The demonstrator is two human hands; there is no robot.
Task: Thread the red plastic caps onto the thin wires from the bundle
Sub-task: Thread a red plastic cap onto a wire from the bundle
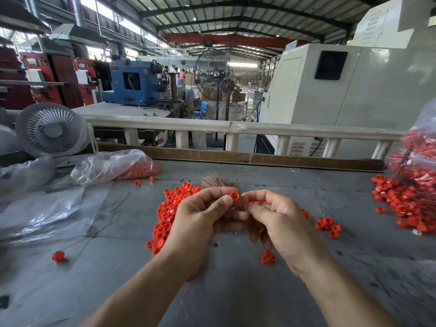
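A: What are the hands doing?

B: Both sit at the centre of the frame, above the grey desk (236,291). The left hand (200,223) pinches a red cap (234,195) between thumb and forefinger, and its lower fingers curl round the wire bundle (220,181), whose tips fan out just behind the knuckles.

A: And the right?

B: The right hand (280,223) has its fingers curled, thumb and forefinger pinched just beside the cap (the wire itself is too fine to make out).

A: Where are the other caps?

B: A loose pile (172,204) lies under the left hand, more at the right edge (401,204), and a clear bag (111,166) of them at the left.
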